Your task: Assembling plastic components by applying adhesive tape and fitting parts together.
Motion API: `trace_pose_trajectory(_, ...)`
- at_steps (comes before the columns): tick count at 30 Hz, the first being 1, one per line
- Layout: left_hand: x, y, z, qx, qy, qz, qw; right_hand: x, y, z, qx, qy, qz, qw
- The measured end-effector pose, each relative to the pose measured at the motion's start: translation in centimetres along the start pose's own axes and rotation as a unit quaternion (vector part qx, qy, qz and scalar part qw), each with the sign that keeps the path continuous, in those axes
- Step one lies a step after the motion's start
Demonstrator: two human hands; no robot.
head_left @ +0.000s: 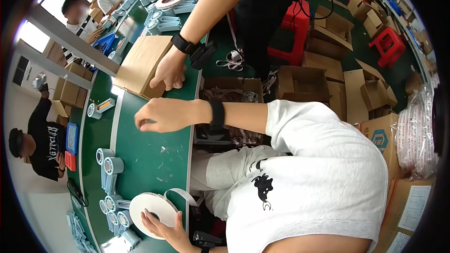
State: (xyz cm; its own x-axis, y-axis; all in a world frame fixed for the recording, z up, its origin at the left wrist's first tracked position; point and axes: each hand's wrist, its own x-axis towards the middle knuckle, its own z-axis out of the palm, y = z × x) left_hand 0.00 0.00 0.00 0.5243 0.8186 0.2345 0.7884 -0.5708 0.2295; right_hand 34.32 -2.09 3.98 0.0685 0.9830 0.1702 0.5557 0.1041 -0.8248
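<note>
While the left hand [168,229] lay spread across the roll [149,201] on the counter [150,166], the right hand [159,115] curled loosely, contents unclear; the roll looked light, stiff, best taken by its rim.

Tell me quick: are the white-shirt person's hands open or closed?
Left hand: open, spread on the white roll.
Right hand: loosely curled; can't tell if it holds anything.

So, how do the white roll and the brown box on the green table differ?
The white roll is round; the brown box is rectangular. The person's left hand touches the roll, while a co-worker's hand is at the box. Both are on the green table.
</note>
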Motion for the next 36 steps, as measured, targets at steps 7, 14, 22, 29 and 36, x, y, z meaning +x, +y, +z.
trace_pose_trajectory(7, -2.1, 0.5, 2.8, -0.049, 0.040, -0.006, 0.998, 3.1, 4.0, 4.3, -0.123, 0.110, -0.119, 0.979)
trace_pose_trajectory(14, -2.2, 0.2, 2.8, 0.001, 0.054, -0.044, 0.998, 0.6, 5.9, 3.5, 0.133, 0.445, -0.022, 0.886)
trace_pose_trajectory(22, -0.9, -0.2, 2.8, 0.041, 0.048, -0.030, 0.998, 5.3, 6.8, 0.5, -0.433, 0.331, -0.130, 0.828)
trace_pose_trajectory(29, -1.7, -0.5, 3.0, 0.025, 0.082, -0.025, 0.996, 3.4, 7.2, -1.7, -0.325, 0.223, -0.138, 0.908)
trace_pose_trajectory(36, -2.3, -0.9, 3.8, 0.067, 0.111, -0.004, 0.991, 6.1, 8.6, -1.7, -0.333, 0.359, -0.063, 0.870)
